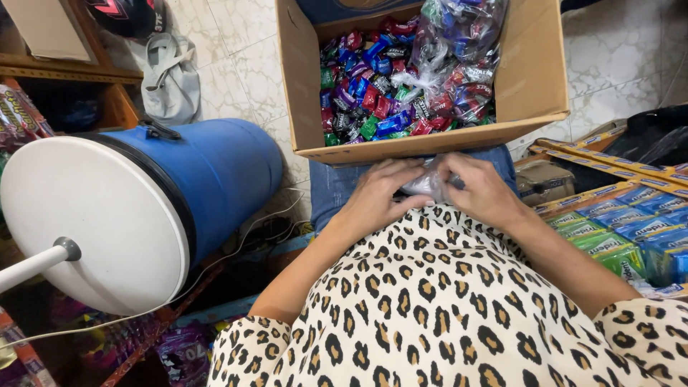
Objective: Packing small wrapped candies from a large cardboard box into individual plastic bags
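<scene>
**Hands working a small clear bag at frame centre**

Blue drum (208, 179), left; cardboard box (534, 79) of wrapped candies (373, 100), top centre. Left hand (376, 197) and right hand (484, 190) each pinch the clear plastic bag (424, 185) in a closed grip. A slack grip could likely drop the bag.

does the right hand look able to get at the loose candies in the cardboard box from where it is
Probably yes. The right hand sits just below the cardboard box, whose top is open, and the candies lie uncovered. It now shares a small clear bag with the left hand.
</scene>
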